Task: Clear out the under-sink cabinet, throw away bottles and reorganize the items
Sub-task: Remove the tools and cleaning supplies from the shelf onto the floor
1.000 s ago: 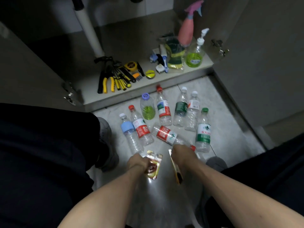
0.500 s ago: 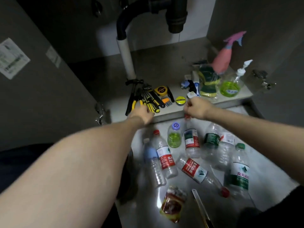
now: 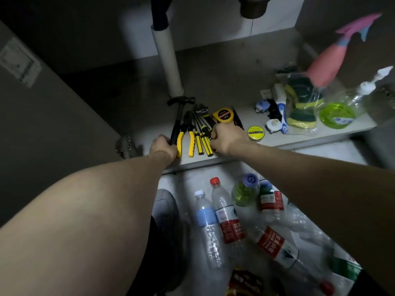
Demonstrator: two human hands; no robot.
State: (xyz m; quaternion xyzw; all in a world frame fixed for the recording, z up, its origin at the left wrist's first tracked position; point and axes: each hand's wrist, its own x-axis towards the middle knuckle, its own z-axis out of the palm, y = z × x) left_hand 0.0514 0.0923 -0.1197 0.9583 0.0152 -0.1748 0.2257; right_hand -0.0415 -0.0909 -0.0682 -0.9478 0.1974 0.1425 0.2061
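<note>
From the head camera, both arms reach into the open cabinet [image 3: 213, 86]. The left hand [image 3: 162, 146] curls round the hammer's black handle [image 3: 175, 129] at the left edge of the tool row. The right hand [image 3: 226, 139] pinches the yellow-and-black screwdrivers [image 3: 205, 144], just in front of the tape measure [image 3: 223, 114]. Pliers [image 3: 188, 137] lie between the two hands. A roll of PVC tape [image 3: 255, 132] sits right of the right hand. Plastic bottles [image 3: 226, 214] lie and stand on the floor below the cabinet's front edge.
</note>
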